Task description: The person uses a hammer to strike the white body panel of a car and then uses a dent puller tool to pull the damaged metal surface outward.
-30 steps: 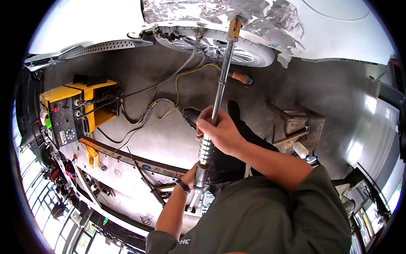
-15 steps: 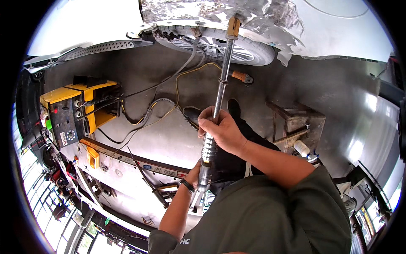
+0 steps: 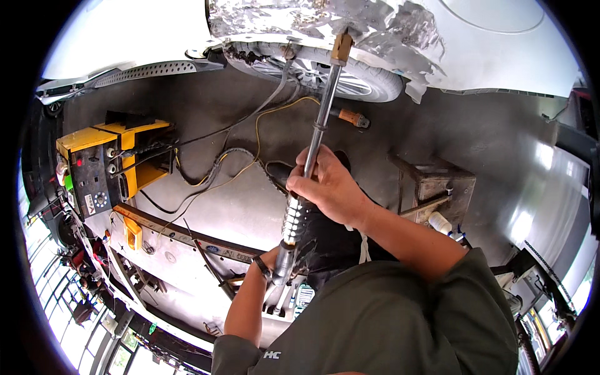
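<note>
A long slide-hammer dent puller [image 3: 326, 100] runs from my body up to the damaged white car panel [image 3: 381, 28], where its brass-coloured tip meets the scraped bare metal. My right hand [image 3: 331, 187] is closed round the chrome rod, just above a coil spring [image 3: 295, 219]. Lower down, my left hand [image 3: 269, 261] grips the puller's grey handle; its fingers are mostly hidden behind it. Beneath the panel shows the car's wheel [image 3: 369, 81], with a cable clamp [image 3: 289, 53] attached at the wheel arch edge.
A yellow welding machine [image 3: 94, 178] stands at left, its cables [image 3: 240, 156] looping over the floor. An orange angle grinder [image 3: 354, 117] lies near the wheel. A worn wooden stool [image 3: 447, 187] is at right. Behind the left arm, a white bench [image 3: 178, 269] holds tools.
Both hands and the puller's handle end have swung a little left, tilting the rod more. The tip remains at the panel, and both grips are unchanged.
</note>
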Motion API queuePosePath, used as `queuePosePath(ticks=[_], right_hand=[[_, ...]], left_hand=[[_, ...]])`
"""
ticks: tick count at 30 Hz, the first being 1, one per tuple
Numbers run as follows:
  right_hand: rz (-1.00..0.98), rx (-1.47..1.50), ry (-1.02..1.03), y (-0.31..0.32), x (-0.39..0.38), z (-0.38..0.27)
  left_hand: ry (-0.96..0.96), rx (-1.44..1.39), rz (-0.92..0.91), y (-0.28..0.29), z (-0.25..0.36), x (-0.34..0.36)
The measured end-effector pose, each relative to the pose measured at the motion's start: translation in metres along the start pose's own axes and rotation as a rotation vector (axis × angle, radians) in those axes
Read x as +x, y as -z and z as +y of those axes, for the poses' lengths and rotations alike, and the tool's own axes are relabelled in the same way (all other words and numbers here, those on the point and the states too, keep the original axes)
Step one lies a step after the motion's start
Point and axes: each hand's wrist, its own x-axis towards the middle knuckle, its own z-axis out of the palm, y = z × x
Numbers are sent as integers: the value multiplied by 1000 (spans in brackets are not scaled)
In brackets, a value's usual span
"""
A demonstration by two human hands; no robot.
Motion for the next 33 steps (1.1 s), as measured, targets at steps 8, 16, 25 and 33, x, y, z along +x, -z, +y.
queuePosePath(ticks=[8, 16, 25, 33], right_hand=[[34, 77, -63, 3, 4, -4], [21, 74, -68, 4, 3, -10], [-42, 249, -26, -9, 0, 33], [74, 264, -36, 12, 38, -24]], left_hand=[[-123, -313, 119, -60, 1, -7], [-101, -266, 65, -61, 0, -8], [-20, -241, 7, -19, -24, 5], [-98, -138, 115, -28, -22, 5]])
